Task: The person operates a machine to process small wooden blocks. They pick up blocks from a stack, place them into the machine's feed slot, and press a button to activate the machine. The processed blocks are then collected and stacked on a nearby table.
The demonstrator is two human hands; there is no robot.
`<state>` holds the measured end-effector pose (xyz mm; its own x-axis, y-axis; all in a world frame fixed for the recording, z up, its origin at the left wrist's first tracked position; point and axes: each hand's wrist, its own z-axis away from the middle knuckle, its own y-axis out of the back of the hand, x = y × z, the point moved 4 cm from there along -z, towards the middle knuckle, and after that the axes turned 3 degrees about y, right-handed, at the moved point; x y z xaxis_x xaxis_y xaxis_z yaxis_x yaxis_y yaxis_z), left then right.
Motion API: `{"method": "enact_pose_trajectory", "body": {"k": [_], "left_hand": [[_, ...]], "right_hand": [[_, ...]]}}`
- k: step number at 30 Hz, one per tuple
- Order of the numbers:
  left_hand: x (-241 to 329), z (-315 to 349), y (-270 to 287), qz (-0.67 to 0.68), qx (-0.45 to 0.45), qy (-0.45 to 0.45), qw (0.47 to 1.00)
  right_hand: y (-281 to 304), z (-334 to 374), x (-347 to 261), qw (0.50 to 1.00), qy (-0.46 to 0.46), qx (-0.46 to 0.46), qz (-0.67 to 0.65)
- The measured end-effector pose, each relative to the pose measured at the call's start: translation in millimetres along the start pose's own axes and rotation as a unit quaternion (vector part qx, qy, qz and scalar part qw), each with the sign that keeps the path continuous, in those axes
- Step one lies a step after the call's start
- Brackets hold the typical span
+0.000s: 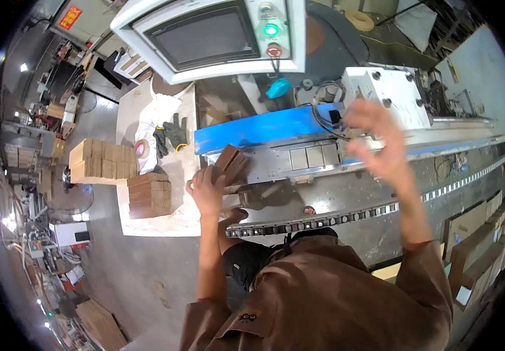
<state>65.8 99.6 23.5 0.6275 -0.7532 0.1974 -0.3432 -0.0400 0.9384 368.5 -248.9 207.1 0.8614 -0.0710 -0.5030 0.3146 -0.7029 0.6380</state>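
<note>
My left hand is closed on the near end of a few brown wooden blocks, which lie side by side at the left end of the machine's metal bed. Raised over the right part of the machine, my right hand is smeared by motion. Its fingers are spread and curved, and I see nothing in them. Behind the blocks runs a long blue guard. Beside the right hand stands a white machine housing with dark knobs, and black cables loop to its left.
On a pale table at the left stand a light block stack and a brown stack, near tape and dark gloves. A control panel overhangs the machine. A chain conveyor curves in front of me.
</note>
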Motion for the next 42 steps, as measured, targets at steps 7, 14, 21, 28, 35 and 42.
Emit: {"method": "enact_pose_trajectory", "body": {"k": [7,14,21,28,35,42], "left_hand": [[80,5,-1,0.028,0.048,-0.046,0.997],[191,22,-142,0.089,-0.022,-0.206,0.974],[207,5,-204,0.080,0.009,-0.260,0.962],[208,6,-208,0.048,-0.040,-0.296,0.953],[226,4,-195,0.047,-0.070,-0.297,0.951],[281,1,-210,0.090,-0.058,-0.330,0.938]], "right_hand": [[69,11,141,0.928,-0.180,0.009,0.327],[74,9,139,0.930,-0.211,0.063,0.295],[83,17,126,0.922,-0.180,0.247,0.239],[81,24,130,0.917,-0.145,0.307,0.210],[83,22,128,0.918,-0.105,0.296,0.241],[86,23,131,0.917,-0.160,0.266,0.250]]}}
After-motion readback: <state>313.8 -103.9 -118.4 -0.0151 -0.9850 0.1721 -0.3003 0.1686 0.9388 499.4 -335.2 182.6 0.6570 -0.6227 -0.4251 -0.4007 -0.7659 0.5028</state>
